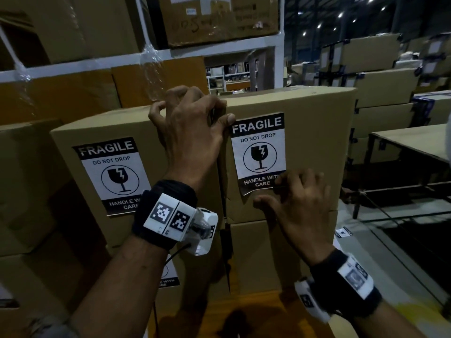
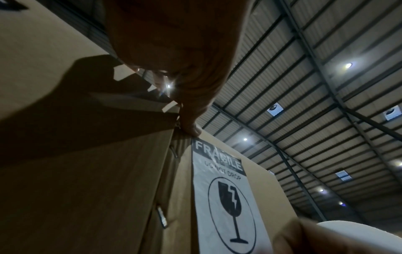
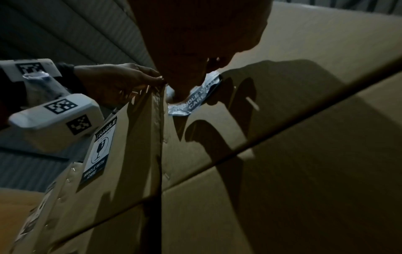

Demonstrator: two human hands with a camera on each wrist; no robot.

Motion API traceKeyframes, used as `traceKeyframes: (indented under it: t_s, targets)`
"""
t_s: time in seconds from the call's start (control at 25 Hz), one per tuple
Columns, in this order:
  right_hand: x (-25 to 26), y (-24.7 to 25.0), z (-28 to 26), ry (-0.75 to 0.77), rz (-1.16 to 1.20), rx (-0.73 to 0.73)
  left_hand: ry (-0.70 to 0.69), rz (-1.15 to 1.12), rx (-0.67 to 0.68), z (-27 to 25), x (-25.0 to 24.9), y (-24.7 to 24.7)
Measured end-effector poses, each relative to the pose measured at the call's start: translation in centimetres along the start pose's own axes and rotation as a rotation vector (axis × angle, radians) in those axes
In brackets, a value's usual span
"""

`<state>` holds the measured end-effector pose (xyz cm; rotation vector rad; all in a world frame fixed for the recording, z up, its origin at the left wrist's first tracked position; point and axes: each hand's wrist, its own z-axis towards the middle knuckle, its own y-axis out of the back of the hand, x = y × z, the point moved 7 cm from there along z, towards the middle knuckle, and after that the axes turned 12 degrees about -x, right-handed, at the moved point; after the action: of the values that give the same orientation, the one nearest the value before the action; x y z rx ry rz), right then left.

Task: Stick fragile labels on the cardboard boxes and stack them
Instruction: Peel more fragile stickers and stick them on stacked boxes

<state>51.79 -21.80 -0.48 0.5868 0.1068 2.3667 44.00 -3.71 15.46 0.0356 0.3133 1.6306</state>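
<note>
Up on the right-hand stack, we have a fragile label (image 1: 259, 152) lying on the front face of the top cardboard box (image 1: 314, 142), and both of our hands are on it. Our left hand (image 1: 192, 128) hooks its curled fingers over the box's upper left corner while the thumb tip presses the label's top left corner flat against the cardboard; the left wrist view shows that thumb (image 2: 191, 127) sitting right at the edge above the word FRAGILE. Our right hand (image 1: 297, 203) lies lower, its fingers spread and pressed flat over the label's bottom right corner, covering part of the "HANDLE WITH CARE" band. The bottom edge of the label curls slightly off the box at its left end. In the right wrist view the fingers are dark and close to the lens, so we cannot tell more there than that they lie on that lower band.

This box sits on a second cardboard box (image 1: 268, 254) beneath it. Just beside it on the left stands a neighbouring box (image 1: 73, 181) that already carries its own fragile label (image 1: 112, 175). A white metal rack (image 1: 156, 54) holding more cartons rises behind, and a table (image 1: 415, 140) stands well off to the right.
</note>
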Motion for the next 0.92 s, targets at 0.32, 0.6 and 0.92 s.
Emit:
traceKeyframes:
  t_s: [0.32,0.6,0.92]
  targets:
    - [2.3,-3.0,1.4,0.092,-0.017,0.022,0.006,-0.027,0.003,-0.1,0.5,0.1]
    - [-1.6,-0.6,-0.1,-0.165,0.118,-0.09,0.009,-0.039,0.038,-0.1,0.9,0.2]
    - [-3.7,0.2,-1.0,-0.243,0.223,-0.028,-0.043,-0.058,0.131,-1.0,1.5,0.8]
